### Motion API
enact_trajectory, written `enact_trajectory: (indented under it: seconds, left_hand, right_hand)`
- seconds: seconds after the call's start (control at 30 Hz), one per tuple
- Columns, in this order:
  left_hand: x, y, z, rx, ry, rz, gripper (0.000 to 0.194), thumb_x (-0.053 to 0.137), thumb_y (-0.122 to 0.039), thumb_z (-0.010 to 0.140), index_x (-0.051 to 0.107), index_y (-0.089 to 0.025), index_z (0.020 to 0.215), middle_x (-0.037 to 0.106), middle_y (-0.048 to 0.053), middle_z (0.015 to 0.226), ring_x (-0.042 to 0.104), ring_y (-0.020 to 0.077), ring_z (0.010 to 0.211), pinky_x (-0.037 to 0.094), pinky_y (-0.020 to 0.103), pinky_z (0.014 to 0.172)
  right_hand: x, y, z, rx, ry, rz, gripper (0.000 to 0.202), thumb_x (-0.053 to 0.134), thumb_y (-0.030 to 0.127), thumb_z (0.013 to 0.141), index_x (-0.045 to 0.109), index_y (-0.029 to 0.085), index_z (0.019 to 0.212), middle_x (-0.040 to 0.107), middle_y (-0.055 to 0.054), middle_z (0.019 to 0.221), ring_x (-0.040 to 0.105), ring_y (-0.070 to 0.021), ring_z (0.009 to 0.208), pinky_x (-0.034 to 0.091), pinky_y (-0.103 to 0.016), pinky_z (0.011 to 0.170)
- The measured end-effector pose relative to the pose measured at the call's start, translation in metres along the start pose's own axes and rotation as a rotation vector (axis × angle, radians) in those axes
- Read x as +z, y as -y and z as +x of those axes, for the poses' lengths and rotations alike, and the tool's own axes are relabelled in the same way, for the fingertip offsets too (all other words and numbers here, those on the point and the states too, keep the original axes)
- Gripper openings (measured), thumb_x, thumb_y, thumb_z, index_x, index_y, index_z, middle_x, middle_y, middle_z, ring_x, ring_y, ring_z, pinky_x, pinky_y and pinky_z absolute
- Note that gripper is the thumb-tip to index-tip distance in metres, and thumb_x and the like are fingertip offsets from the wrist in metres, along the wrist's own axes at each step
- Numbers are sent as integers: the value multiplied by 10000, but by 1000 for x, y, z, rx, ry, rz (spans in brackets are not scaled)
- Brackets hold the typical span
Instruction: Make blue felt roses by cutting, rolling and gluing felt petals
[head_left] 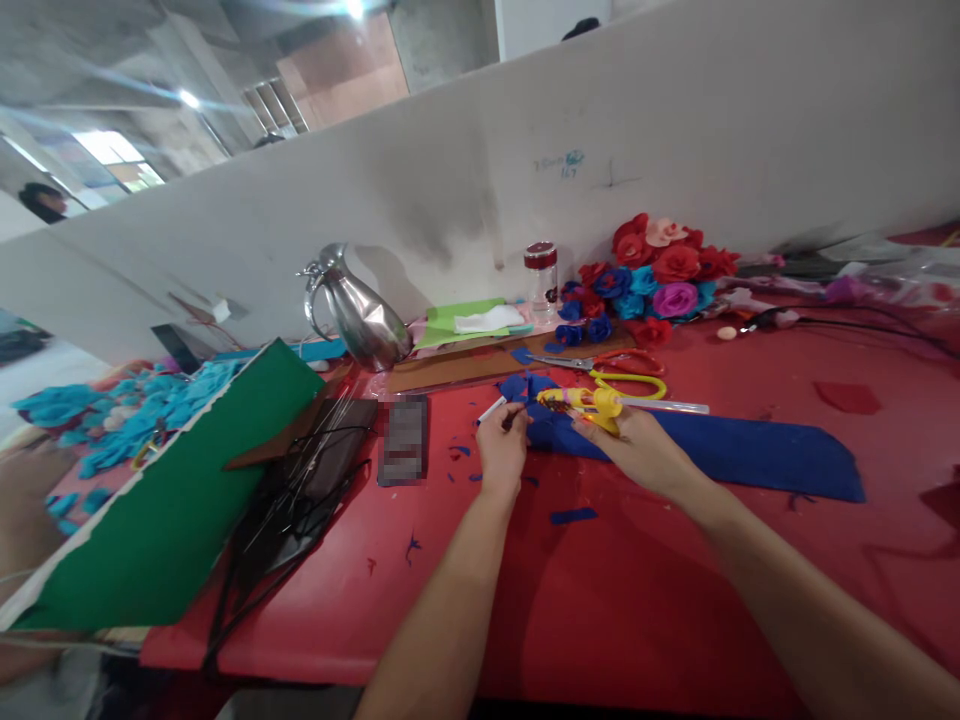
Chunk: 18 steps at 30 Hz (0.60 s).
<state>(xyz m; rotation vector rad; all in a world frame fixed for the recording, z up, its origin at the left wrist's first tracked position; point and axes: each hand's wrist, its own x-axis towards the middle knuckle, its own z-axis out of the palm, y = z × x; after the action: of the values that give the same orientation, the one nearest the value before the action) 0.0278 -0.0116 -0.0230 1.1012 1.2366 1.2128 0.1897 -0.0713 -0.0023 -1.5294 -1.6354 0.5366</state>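
Observation:
My right hand [637, 445] is wrapped round a yellow hot glue gun [600, 402], its nozzle pointing left toward my other hand. A clear glue stick [671, 406] juts out of the gun's back end. The fingers of my left hand [502, 450] are pinched at a short white stick [491, 410]. Just beyond the fingertips are blue pieces [525, 386], partly hidden by hand and gun. A long strip of blue material [757, 455] lies under the gun and stretches right. Scissors [630, 372] with red and yellow handles rest behind the gun.
Paper-like flowers [667, 265] are heaped at the back right, near a lidded glass bottle [541, 285]. A steel jug [364, 315] stands back left. A phone [403, 440], dark cables [300, 490] and a green board [180, 500] are on the left. Blue scraps [573, 516] dot the red table [615, 610].

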Motion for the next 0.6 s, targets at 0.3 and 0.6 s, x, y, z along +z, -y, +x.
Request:
enact_trajectory:
  seconds: [0.3, 0.6]
  left_hand:
    - [-1, -4, -1, -97, -22, -144, 48, 654, -155, 710, 673, -149, 753, 588, -28, 581, 373, 51, 450, 259, 193, 484]
    - [-3, -10, -2, -182, 52, -234, 155, 728, -248, 677, 639, -145, 749, 577, -35, 582, 293, 14, 376, 164, 190, 414]
  right_hand:
    - [-1, -1, 0, 21, -13, 3, 280, 520, 452, 847, 641, 214, 760, 695, -56, 710, 642, -231, 651, 486, -326, 616]
    - [0, -3, 0, 34, -80, 97, 311, 543, 502, 827, 658, 214, 823, 699, -44, 727, 636, -219, 659, 518, -333, 617]
